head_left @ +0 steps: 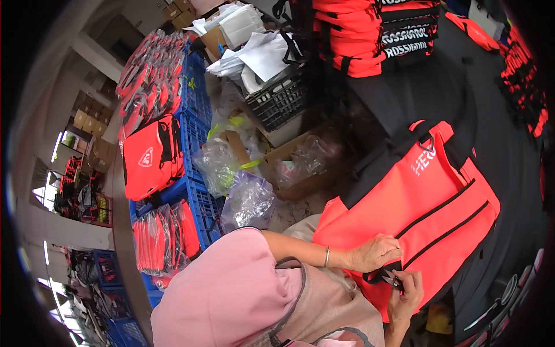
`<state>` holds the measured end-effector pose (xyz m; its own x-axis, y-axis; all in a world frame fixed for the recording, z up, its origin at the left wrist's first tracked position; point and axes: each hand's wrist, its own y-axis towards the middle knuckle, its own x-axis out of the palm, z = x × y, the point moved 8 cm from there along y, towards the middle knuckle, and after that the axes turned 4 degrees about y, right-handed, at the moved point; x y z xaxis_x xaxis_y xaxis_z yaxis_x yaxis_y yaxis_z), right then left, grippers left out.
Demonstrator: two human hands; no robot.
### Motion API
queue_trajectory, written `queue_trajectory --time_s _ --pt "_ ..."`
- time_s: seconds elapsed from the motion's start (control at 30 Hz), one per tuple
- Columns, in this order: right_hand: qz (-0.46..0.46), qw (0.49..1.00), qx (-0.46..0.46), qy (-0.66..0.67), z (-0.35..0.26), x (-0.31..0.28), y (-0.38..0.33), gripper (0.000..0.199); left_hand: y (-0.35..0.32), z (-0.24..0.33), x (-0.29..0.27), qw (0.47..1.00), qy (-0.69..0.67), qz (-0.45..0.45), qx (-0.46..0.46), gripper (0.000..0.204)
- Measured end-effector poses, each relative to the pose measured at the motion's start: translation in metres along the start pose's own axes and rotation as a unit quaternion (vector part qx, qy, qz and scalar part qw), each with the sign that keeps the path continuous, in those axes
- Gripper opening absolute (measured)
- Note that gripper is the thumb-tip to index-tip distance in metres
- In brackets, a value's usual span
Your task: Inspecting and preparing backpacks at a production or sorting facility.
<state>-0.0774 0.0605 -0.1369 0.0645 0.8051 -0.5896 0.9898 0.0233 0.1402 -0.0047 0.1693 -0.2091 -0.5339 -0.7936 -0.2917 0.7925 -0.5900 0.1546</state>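
Note:
A bright red-orange bag (399, 202) with black zip lines and white lettering lies across my lap and the dark cloth. My left hand (373, 253), with a bracelet at the wrist, rests on its near part, fingers curled into a pinch; what is between the fingertips is too small to make out. Just below those fingers is a black strap (374, 277) on the bag. My right hand (406, 292) grips small thread snips (393, 280), their metal blades pointing toward the strap and close to my left fingertips.
Red bags (151, 159) and plastic-wrapped ones fill blue crates (199, 199) on the left. Clear plastic bags (248, 199) and a cardboard box (300, 173) lie on the floor ahead. A black crate (277, 104) holds white papers. Folded red bags (352, 37) are stacked on the dark cloth.

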Motion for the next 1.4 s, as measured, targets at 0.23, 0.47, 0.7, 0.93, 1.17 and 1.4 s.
queue_trajectory --time_s 0.23,0.47,0.7,0.93,1.17,1.4 --pt "0.084 0.993 -0.043 -0.070 0.011 -0.003 -0.012 0.031 -0.001 0.009 0.001 0.999 -0.034 0.028 0.013 0.033" --pt "0.255 0.960 0.100 0.053 0.043 -0.028 0.002 0.011 -0.005 0.013 0.003 0.992 0.038 0.098 0.065 0.021" --pt "0.254 0.934 0.178 0.178 0.034 -0.052 -0.008 0.018 0.000 0.007 -0.017 0.994 -0.060 0.045 -0.076 0.032" --pt "0.216 0.948 0.230 0.048 0.007 -0.045 -0.057 0.026 -0.001 0.013 -0.009 0.997 -0.015 0.065 -0.030 0.033" --pt "0.207 0.961 0.117 -0.142 -0.013 -0.036 -0.050 0.020 0.000 0.030 -0.005 0.994 0.084 0.046 0.050 0.038" --pt "0.207 0.954 0.114 -0.186 -0.011 -0.030 -0.046 0.021 0.000 0.034 -0.006 0.992 0.097 0.057 0.065 0.037"
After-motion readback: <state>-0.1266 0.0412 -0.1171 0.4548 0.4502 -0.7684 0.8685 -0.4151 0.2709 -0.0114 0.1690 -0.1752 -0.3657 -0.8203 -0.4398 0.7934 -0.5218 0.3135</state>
